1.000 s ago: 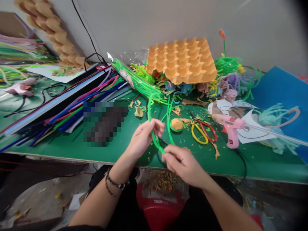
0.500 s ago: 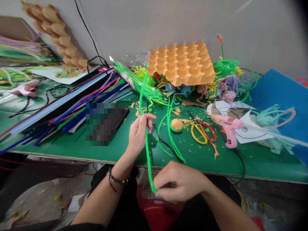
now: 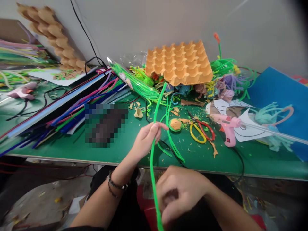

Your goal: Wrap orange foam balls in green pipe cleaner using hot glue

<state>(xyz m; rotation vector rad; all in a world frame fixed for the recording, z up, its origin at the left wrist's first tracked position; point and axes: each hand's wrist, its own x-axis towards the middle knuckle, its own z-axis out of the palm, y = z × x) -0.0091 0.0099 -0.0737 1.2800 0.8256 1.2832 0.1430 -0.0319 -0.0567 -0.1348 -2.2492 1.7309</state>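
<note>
A long green pipe cleaner (image 3: 152,160) runs nearly upright in front of me, its top leaning right. My left hand (image 3: 147,138) pinches it above the middle between thumb and fingers, just over the table's front edge. Lower down, my right hand (image 3: 179,195) is closed on the stem near its bottom end, over my lap. More green pipe cleaners (image 3: 172,139) lie on the table behind my hands. Beside them rests a round orange and green ball (image 3: 175,124). Scissors (image 3: 201,128) with one yellow and one red handle lie to its right.
An orange egg tray (image 3: 179,64) sits on colourful pipe-cleaner pieces at the back. A pink glue gun (image 3: 228,128) stands right, its cord hanging off the front edge. Bundled pipe cleaners (image 3: 79,109) and a blurred dark object (image 3: 106,125) lie left on the green table (image 3: 134,150).
My left hand has moved right and slightly down with the pipe cleaner. My right hand has shifted down, and the stem's lower end now reaches the bottom of the picture.
</note>
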